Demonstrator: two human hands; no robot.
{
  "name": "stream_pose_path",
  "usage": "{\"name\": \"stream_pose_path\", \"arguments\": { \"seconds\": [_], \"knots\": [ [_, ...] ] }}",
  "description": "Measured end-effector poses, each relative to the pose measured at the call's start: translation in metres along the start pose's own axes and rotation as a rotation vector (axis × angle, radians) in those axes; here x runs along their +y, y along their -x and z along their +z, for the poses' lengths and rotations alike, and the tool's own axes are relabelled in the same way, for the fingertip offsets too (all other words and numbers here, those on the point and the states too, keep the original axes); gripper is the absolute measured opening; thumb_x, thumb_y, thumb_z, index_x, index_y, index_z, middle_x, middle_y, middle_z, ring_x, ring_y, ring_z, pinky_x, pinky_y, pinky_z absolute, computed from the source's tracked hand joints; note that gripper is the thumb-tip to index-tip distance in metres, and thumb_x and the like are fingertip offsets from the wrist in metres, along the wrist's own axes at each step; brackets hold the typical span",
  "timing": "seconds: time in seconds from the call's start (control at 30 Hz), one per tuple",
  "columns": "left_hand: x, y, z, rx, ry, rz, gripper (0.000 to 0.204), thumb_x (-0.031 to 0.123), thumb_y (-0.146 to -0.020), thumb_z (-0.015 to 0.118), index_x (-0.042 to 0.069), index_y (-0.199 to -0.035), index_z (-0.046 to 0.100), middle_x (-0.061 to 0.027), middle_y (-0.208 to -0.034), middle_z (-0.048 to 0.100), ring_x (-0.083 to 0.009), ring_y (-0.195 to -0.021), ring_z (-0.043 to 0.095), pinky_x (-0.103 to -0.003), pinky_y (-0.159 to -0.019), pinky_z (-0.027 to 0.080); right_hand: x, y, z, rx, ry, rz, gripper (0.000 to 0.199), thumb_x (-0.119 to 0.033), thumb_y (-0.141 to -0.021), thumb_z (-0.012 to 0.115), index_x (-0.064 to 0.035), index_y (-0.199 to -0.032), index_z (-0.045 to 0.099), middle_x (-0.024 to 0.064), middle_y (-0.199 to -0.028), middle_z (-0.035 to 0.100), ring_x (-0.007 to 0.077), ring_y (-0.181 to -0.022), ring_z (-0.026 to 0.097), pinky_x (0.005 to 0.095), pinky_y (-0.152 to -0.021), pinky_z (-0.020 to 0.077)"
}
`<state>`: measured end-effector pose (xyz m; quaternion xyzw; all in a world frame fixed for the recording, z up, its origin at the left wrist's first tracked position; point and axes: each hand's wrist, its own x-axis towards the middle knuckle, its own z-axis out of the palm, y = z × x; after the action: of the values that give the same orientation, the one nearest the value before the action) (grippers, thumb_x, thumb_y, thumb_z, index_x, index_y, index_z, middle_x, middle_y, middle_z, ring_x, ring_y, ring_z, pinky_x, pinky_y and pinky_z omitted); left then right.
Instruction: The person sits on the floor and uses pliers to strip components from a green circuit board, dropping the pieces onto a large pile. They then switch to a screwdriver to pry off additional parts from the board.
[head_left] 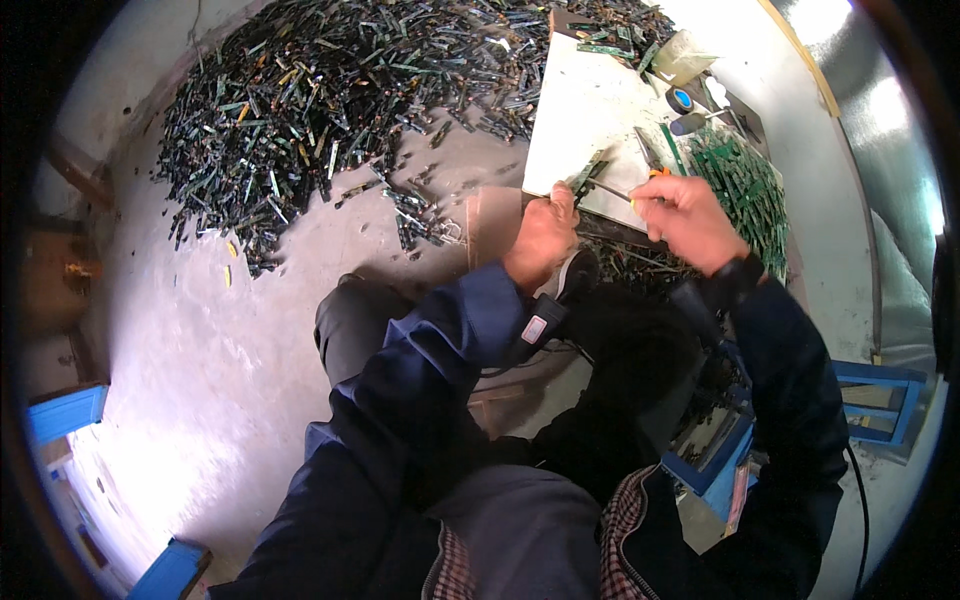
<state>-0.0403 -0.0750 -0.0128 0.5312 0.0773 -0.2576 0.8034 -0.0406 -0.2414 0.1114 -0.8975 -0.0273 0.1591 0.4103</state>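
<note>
While the left hand (pixel 543 238) pinches a narrow dark-green strip (pixel 589 173), right hand (pixel 688 222) clasped round a thin metal-shafted tool (pixel 612 191), near edge of flat white board (pixel 577 115)

Toward the top right we see a pale translucent cup (pixel 680 60), and just below it a roll of tape (pixel 680 99), black with a blue ring. Down the right side we find a shiny silvery panel (pixel 885 165), a blue frame (pixel 904 408) and a black cable (pixel 864 510). At left, we spot a blue bar (pixel 68 413) above the pale grey floor (pixel 225 400).
</note>
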Motion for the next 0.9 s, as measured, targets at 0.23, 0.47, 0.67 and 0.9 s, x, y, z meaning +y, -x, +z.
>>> {"name": "stream_pose_path", "arguments": {
  "seconds": [0.23, 0.47, 0.67, 0.9],
  "knots": [
    [0.008, 0.003, 0.005, -0.021, 0.043, -0.090, 0.048, 0.053, -0.095, 0.035, 0.017, -0.063, 0.033, 0.0070, -0.051, 0.025, -0.0078, -0.039, 0.021, -0.026, -0.037, 0.017, 0.030, 0.002, 0.004, 0.081, 0.022, -0.252, 0.022, -0.018, -0.087, 0.061, -0.0042, -0.104, 0.063, 0.0027, -0.065, 0.059, 0.0128, -0.048, 0.051, 0.0286, -0.043, 0.0386],
    [0.011, 0.003, 0.000, -0.027, 0.121, -0.218, 0.053, 0.061, -0.090, 0.040, 0.018, -0.061, 0.031, 0.0076, -0.050, 0.023, -0.0075, -0.039, 0.019, -0.026, -0.037, 0.016, 0.044, 0.017, 0.018, 0.236, 0.142, -0.432, 0.018, -0.014, -0.086, 0.061, -0.0039, -0.101, 0.064, 0.0065, -0.063, 0.060, 0.0148, -0.049, 0.053, 0.0293, -0.046, 0.0413],
    [0.002, 0.000, -0.005, -0.048, 0.119, -0.110, 0.052, 0.059, -0.090, 0.043, 0.018, -0.061, 0.031, 0.0078, -0.050, 0.023, -0.0066, -0.039, 0.019, -0.025, -0.037, 0.015, 0.013, 0.024, -0.010, -0.058, -0.235, 0.164, 0.017, -0.014, -0.091, 0.058, -0.0033, -0.103, 0.063, 0.0023, -0.064, 0.058, 0.0034, -0.041, 0.039, 0.0188, -0.037, 0.0279],
    [0.003, -0.001, -0.010, -0.041, 0.137, -0.213, 0.048, 0.052, -0.090, 0.046, 0.019, -0.059, 0.031, 0.0078, -0.051, 0.023, -0.0062, -0.039, 0.018, -0.024, -0.036, 0.014, 0.003, 0.034, -0.032, -0.211, -0.382, 0.315, 0.021, -0.017, -0.091, 0.056, -0.0047, -0.107, 0.062, 0.0011, -0.065, 0.056, 0.0033, -0.044, 0.037, 0.0186, -0.038, 0.0256]
  ]
}}
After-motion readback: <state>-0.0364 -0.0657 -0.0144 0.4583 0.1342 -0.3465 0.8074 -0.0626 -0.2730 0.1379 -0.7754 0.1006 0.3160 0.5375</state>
